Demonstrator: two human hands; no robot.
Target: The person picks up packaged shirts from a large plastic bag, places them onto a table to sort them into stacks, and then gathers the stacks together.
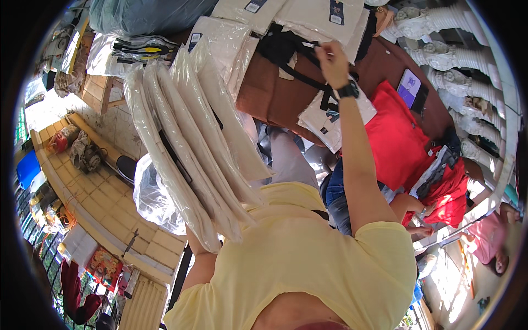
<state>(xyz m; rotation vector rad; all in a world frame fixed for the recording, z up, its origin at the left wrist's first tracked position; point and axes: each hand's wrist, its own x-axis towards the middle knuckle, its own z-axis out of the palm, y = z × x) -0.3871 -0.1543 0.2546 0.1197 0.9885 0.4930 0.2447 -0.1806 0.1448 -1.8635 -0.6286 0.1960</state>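
Observation:
Several cream garments in clear plastic bags (184,137) rise in a row in front of my left side. My left forearm (202,258) goes in under them, and they hide my left hand and its fingers. My right hand (333,66), with a dark watch on the wrist, reaches over the brown-covered table (264,82). Its fingers are pinched on a black strap (308,45) that trails from a bundle of black cloth (278,47). Below that hand lies a bagged white garment (324,124) with a dark label.
More bagged garments (308,19) are piled along the table's far side. Red cloth (393,143) and a purple-and-white device or card (408,88) lie at the right. White balusters (462,55) stand beyond. Another person (489,236) in pink is at the far right. A tiled ledge (104,192) runs along the left.

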